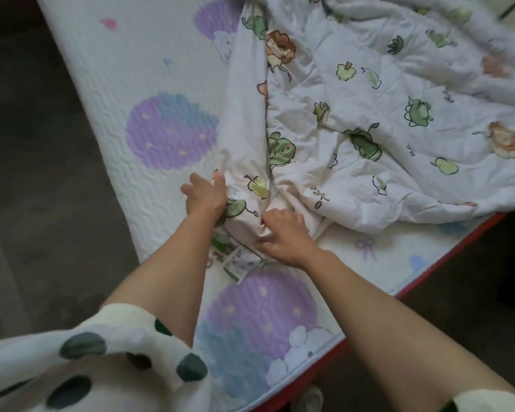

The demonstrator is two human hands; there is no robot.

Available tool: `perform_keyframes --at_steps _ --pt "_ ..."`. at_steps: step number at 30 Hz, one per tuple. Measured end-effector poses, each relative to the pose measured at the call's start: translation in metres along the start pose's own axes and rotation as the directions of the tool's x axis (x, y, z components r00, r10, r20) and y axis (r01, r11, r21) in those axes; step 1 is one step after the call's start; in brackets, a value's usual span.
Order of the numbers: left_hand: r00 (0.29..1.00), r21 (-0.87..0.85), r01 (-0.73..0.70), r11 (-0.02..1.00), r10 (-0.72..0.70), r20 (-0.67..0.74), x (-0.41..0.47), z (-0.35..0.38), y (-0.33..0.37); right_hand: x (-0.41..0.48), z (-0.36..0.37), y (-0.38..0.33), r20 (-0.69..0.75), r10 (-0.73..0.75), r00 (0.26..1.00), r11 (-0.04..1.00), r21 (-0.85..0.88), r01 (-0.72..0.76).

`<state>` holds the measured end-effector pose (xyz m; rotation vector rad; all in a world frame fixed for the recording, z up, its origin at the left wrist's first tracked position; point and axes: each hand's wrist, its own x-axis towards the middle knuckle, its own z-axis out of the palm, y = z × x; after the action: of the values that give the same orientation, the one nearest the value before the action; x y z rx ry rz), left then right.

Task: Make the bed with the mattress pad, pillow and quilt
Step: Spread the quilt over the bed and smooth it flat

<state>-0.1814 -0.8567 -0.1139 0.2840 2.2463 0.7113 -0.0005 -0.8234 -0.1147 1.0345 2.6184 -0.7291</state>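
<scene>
A white quilt (369, 120) printed with green plants and small cartoon figures lies bunched and wrinkled over the right and far part of the bed. Beneath it lies the mattress pad (107, 93), white and quilted with large purple circles. My left hand (205, 194) grips a fold at the quilt's near corner, thumb and fingers curled into the cloth. Just to its right, my right hand (283, 233) pinches the same corner, close to a white care label (238, 263). No pillow shows in the view.
The bed's red edge (446, 254) runs along the right side, with dark floor (42, 188) on the left and at lower right. My spotted white sleeves (101, 361) fill the bottom left.
</scene>
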Motion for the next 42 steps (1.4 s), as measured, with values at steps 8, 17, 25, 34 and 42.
perform_keyframes --at_steps 8,17,25,34,42 --pt "0.97 0.185 -0.189 0.964 0.213 -0.12 -0.018 -0.049 -0.028 -0.034 -0.013 -0.003 -0.113 0.065 0.991 0.948 0.317 -0.025" --pt "0.967 0.283 -0.041 0.958 0.109 -0.23 -0.106 -0.101 -0.148 -0.111 0.029 -0.078 0.184 -0.171 0.968 0.928 0.36 0.095" --pt "0.977 0.317 0.141 0.938 -0.081 -0.196 -0.191 -0.097 -0.272 -0.193 0.077 -0.108 0.429 -0.244 0.87 0.952 0.277 0.13" --pt "0.947 0.43 -0.114 0.896 0.229 -0.226 -0.21 -0.04 -0.223 -0.201 0.071 -0.014 -0.187 0.376 0.907 0.876 0.391 -0.283" --pt "0.686 0.618 -0.685 0.386 0.627 0.368 -0.226 0.055 -0.178 -0.18 0.073 0.052 -0.009 0.824 0.567 0.262 0.892 -0.368"
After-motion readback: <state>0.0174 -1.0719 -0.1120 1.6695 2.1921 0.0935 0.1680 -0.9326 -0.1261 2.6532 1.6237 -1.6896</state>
